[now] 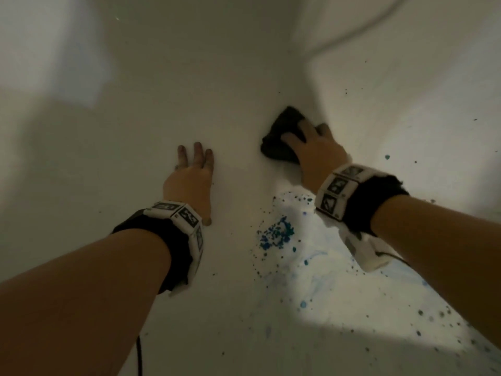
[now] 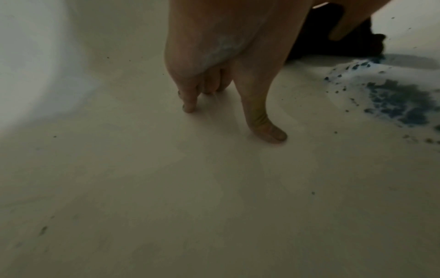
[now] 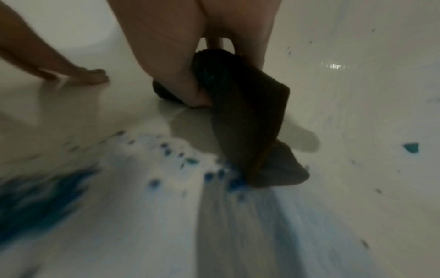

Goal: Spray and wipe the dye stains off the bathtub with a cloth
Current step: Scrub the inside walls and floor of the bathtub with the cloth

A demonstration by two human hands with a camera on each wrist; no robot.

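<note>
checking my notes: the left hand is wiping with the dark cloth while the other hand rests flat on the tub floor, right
Not quite: the head view shows the right hand holding the dark cloth. The left hand is the one resting flat on the tub floor.

Bathtub (image 1: 168, 77): smooth, glossy white surface with a bright highlight on the wall, marked by wet-looking blue dye stains (image 1: 275, 234) in blotches, specks and pale smears; cloth (image 3: 247, 120): dark, soft fabric with a fine ribbed, matt weave and fuzzy edges.
</note>
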